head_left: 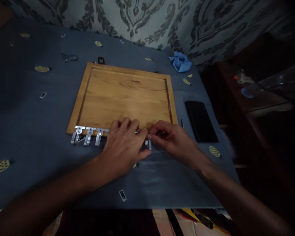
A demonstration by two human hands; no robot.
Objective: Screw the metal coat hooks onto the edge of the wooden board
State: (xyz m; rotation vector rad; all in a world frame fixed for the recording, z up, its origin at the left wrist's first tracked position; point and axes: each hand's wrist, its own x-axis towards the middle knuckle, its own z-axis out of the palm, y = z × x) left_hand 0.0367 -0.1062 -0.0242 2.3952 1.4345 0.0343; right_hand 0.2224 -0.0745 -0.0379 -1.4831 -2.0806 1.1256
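A framed wooden board (pixel 127 95) lies flat on the blue patterned cloth. Along its near edge runs a metal hook rail (pixel 99 132), its silvery hooks pointing toward me. My left hand (pixel 124 144) presses down over the rail's middle, fingers curled and thumb beside the rightmost visible hook (pixel 148 144). Just right of it, my right hand (pixel 170 137) has thumb and forefinger pinched together at the rail's right end. Whatever sits between those fingertips is too small or hidden to make out. My left hand covers the middle hooks.
Right of the board lie a black phone-like slab (pixel 201 121) and a thin metal piece (pixel 182 123). A crumpled blue cloth (pixel 180 61) is at the back right. Beyond the board are a dark metal loop (pixel 101 60) and a small dark item (pixel 69 58). A patterned curtain (pixel 137 19) hangs behind.
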